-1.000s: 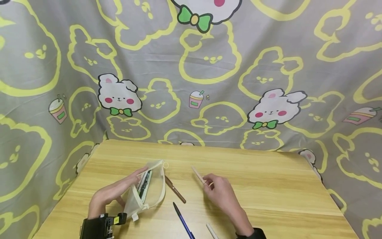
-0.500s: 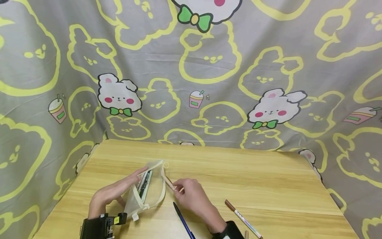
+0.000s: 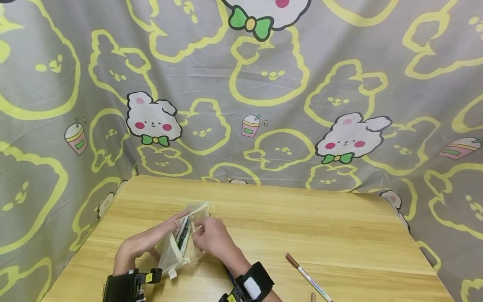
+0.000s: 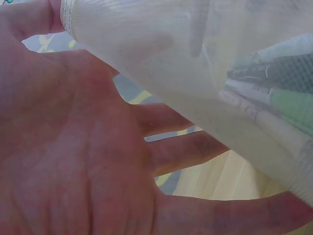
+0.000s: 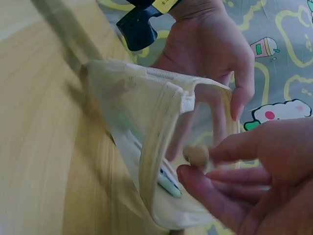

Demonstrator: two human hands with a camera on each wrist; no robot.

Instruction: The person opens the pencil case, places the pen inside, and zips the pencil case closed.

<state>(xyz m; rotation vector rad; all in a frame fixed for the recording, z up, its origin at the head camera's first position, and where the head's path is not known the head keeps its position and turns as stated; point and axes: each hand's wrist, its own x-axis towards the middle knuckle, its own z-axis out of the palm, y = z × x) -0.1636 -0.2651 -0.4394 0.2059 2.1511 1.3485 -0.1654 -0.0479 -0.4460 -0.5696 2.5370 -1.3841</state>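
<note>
Tan pen (image 5: 197, 156): pinched in our nearer right hand (image 5: 266, 171), just right of centre in the right-wrist view
Axis: almost end-on; we judge it aimed into the pouch (image 5: 157, 134)
Rim: gripped by our left hand (image 5: 208, 49)

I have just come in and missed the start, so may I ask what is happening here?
A person is working with both hands at a see-through zip pouch. The left hand holds it open, while the right hand pinches a beige pen at its mouth. Several other pens lie inside. On the table, a brown-capped pen lies to the right, and a blue pen is partly hidden by the right forearm.
</note>
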